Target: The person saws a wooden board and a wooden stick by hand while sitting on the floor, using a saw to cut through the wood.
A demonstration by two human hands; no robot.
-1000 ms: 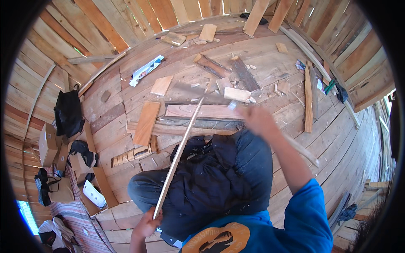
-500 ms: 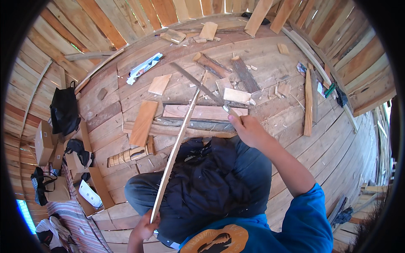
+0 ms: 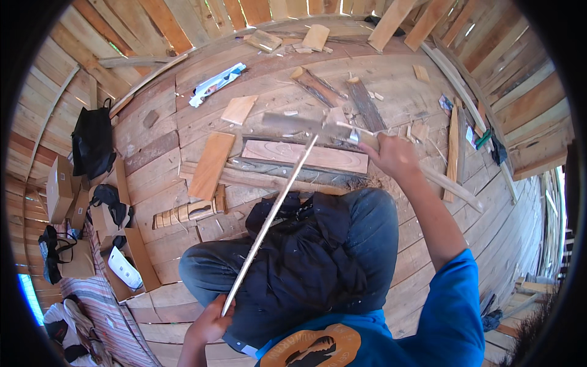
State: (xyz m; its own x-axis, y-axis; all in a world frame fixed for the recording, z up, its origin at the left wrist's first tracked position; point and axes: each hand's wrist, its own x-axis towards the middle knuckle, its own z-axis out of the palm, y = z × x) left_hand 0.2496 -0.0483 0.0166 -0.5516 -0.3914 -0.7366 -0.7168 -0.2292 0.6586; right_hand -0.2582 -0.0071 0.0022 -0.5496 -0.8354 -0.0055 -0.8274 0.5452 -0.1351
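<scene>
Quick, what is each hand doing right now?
Left hand: closed on the near end of a long thin wooden strip.
Right hand: closed on a blurred blade tool.

Around me the plank floor [image 3: 183,131] is littered with offcuts. A reddish board [image 3: 304,156] lies flat ahead of my knees, with a shorter tan board [image 3: 211,165] angled just beside its left end. Farther off rests a small square offcut [image 3: 238,109], and beyond it a white and blue wrapper [image 3: 216,84]. Toward the floor's left edge sits a black bag [image 3: 93,140], near several open cardboard boxes [image 3: 60,189]. A striped cloth [image 3: 101,318] lies at the near left corner.
</scene>
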